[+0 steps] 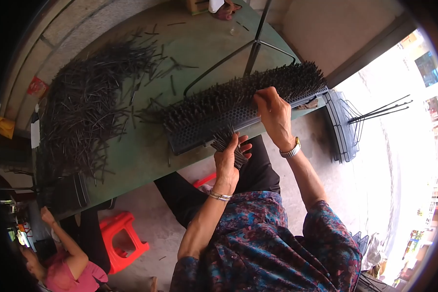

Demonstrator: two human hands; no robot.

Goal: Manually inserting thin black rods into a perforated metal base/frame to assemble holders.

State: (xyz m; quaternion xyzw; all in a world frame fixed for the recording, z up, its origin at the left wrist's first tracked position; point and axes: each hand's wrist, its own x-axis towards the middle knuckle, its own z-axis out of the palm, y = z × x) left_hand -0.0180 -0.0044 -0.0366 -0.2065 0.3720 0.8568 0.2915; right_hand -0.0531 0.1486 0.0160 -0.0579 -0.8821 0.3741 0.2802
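A long dark board full of round holes [197,135] lies along the near edge of the green table. Short black sticks [209,100] stand upright in dense rows over its far part, while the holes nearest me are bare. My left hand [227,163] is closed around a bundle of the same loose sticks [223,138], just in front of the board's near edge. Over the board, my right hand [276,119] has its fingers pinched together close to the standing sticks. Whatever is between those fingertips is hidden.
A big heap of black sticks [90,97] covers the left of the green table [146,160]. Behind the board rises a thin black metal stand [252,54]. Dark wire racks [339,127] lean at right. Lower left are a red stool [140,247] and another person in pink [75,272].
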